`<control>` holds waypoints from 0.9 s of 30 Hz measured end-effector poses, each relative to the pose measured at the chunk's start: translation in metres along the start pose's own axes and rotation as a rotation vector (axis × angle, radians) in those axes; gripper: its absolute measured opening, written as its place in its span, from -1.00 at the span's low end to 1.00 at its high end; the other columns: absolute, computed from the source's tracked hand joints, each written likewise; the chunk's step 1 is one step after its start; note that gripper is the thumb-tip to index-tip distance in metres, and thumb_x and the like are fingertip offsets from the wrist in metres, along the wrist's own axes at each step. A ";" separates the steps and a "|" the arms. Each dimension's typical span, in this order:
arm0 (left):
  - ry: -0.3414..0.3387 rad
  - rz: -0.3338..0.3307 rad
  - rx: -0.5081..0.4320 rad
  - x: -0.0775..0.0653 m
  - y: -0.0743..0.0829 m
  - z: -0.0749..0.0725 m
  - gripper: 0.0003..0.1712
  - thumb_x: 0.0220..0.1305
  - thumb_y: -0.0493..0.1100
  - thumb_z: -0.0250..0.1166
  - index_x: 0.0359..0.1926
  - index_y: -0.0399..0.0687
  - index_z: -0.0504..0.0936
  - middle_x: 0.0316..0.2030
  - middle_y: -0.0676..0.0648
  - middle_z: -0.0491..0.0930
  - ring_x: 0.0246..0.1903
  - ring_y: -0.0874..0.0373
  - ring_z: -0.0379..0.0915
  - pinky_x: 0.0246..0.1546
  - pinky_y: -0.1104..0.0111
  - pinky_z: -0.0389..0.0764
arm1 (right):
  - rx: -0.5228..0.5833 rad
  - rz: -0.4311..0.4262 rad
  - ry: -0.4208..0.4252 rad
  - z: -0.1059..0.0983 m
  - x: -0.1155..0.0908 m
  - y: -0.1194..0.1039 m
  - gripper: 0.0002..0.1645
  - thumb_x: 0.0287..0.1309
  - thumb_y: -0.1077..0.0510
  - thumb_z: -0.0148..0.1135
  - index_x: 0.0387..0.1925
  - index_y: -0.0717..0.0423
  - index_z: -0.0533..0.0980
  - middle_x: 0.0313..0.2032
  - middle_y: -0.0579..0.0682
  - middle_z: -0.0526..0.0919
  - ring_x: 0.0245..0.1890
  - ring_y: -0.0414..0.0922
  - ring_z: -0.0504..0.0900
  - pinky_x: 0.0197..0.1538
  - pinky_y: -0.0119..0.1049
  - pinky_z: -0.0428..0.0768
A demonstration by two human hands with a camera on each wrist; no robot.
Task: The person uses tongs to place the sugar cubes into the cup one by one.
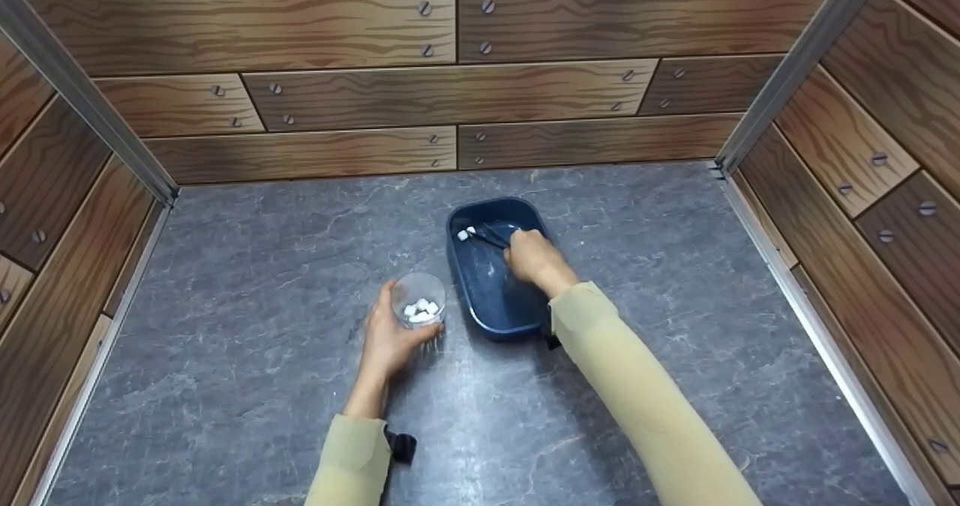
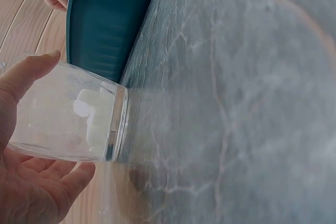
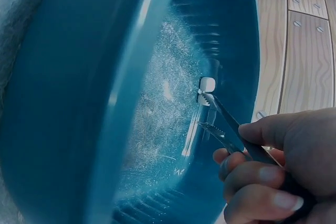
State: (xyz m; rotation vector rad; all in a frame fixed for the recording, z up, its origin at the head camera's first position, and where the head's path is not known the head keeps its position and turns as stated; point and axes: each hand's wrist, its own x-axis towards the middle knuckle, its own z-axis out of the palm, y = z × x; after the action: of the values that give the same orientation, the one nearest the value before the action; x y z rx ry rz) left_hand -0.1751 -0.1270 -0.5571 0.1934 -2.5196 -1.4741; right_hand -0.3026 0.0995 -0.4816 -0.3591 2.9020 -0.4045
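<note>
My left hand (image 1: pixel 388 347) grips a clear plastic cup (image 1: pixel 411 287) around its side, and the cup stands on the floor. Several small white cubes (image 1: pixel 421 312) lie in its bottom. To the right is a dark blue basin (image 1: pixel 491 296), with two more white cubes (image 3: pixel 207 84) side by side at its far left corner. My right hand (image 1: pixel 536 258) reaches over the basin and holds dark tweezers (image 3: pixel 247 145) with serrated tips. The tweezers' tips are spread apart; one touches or overlaps the nearer cube (image 3: pixel 203 99), and nothing is pinched between them.
A grey marbled surface (image 1: pixel 262 326) lies under everything. Wood-patterned panels (image 1: pixel 360 94) wall it in at the back, left and right, with metal rails (image 1: pixel 817 356) along the corners and sides. The basin's raised rim surrounds the tweezers.
</note>
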 end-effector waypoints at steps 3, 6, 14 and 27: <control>0.002 0.009 0.001 0.000 0.000 0.000 0.17 -0.30 -0.10 0.66 0.35 -0.32 0.26 0.18 -0.43 0.42 0.16 -0.34 0.35 0.18 -0.05 0.36 | -0.009 -0.012 -0.016 0.001 0.000 0.000 -0.68 0.35 0.17 0.03 -0.20 0.36 0.60 -0.12 0.33 0.65 -0.17 0.10 0.65 -0.11 0.02 0.60; 0.003 0.011 -0.006 0.000 0.000 0.000 0.17 -0.30 -0.11 0.66 0.35 -0.33 0.26 0.19 -0.42 0.42 0.16 -0.32 0.35 0.19 -0.04 0.36 | -0.018 -0.019 -0.029 0.001 0.001 0.001 -0.68 0.37 0.17 0.03 -0.19 0.36 0.60 -0.10 0.33 0.65 -0.13 0.10 0.65 -0.09 0.02 0.60; -0.007 -0.004 -0.008 0.001 0.000 0.000 0.18 -0.29 -0.11 0.66 0.36 -0.33 0.24 0.21 -0.42 0.40 0.19 -0.33 0.32 0.21 -0.04 0.34 | -0.047 -0.031 -0.058 0.001 0.003 0.000 -0.67 0.39 0.18 0.00 -0.18 0.36 0.60 -0.11 0.32 0.65 -0.14 0.09 0.64 -0.08 -0.01 0.60; 0.004 0.007 -0.012 0.001 0.000 0.001 0.16 -0.30 -0.13 0.67 0.34 -0.35 0.26 0.20 -0.42 0.41 0.19 -0.32 0.34 0.22 -0.03 0.34 | -0.054 -0.036 -0.032 0.002 0.002 0.001 -0.70 0.37 0.18 0.07 -0.20 0.36 0.61 -0.17 0.32 0.66 -0.14 0.13 0.66 -0.09 0.02 0.61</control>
State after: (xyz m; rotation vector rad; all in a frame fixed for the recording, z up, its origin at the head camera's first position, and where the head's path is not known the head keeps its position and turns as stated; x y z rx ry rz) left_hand -0.1761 -0.1259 -0.5575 0.1858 -2.5054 -1.4843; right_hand -0.3043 0.0994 -0.4843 -0.4225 2.8836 -0.3228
